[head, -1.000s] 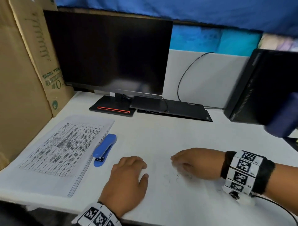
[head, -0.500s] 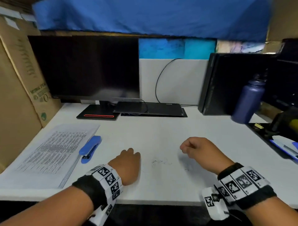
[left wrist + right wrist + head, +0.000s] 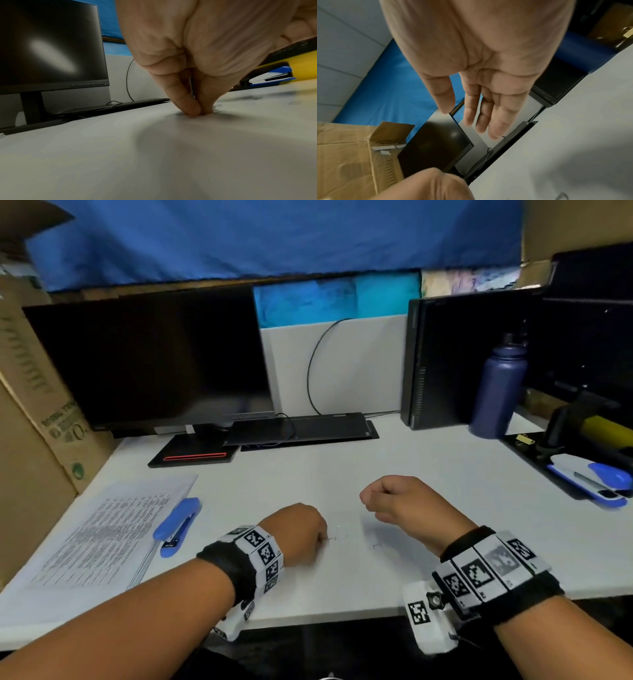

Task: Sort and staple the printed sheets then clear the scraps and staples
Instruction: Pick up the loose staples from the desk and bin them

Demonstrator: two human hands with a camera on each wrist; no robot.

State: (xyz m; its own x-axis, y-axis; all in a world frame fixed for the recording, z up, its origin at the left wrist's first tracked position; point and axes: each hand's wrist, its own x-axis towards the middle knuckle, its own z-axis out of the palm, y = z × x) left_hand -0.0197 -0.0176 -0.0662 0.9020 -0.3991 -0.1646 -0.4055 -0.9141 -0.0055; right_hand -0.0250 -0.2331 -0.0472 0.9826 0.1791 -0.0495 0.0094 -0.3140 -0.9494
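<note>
The left hand (image 3: 298, 534), low in the middle of the head view, has thumb and fingertips (image 3: 192, 109) drawn together and pressed down on the white desk (image 3: 428, 474); whether they pinch one of the loose staples (image 3: 337, 534) lying there is too small to tell. The right hand (image 3: 404, 501), just right of centre, hangs above the desk; the head view suggests a loose fist, yet the right wrist view shows its fingers (image 3: 494, 111) fairly straight and apart with nothing in them. One more bent staple (image 3: 376, 546) lies between the two hands.

One stack of printed sheets (image 3: 102, 535) sits at lower left, its text too fine to read. One blue stapler (image 3: 176, 527) lies just beside its right edge. A second stapler, blue and white (image 3: 589, 479), rests on a black tray (image 3: 534, 455) at the right edge. The cardboard box (image 3: 51, 419) at the left carries green print, blurred past reading. One dark monitor (image 3: 147, 361), one navy bottle (image 3: 496, 392).
</note>
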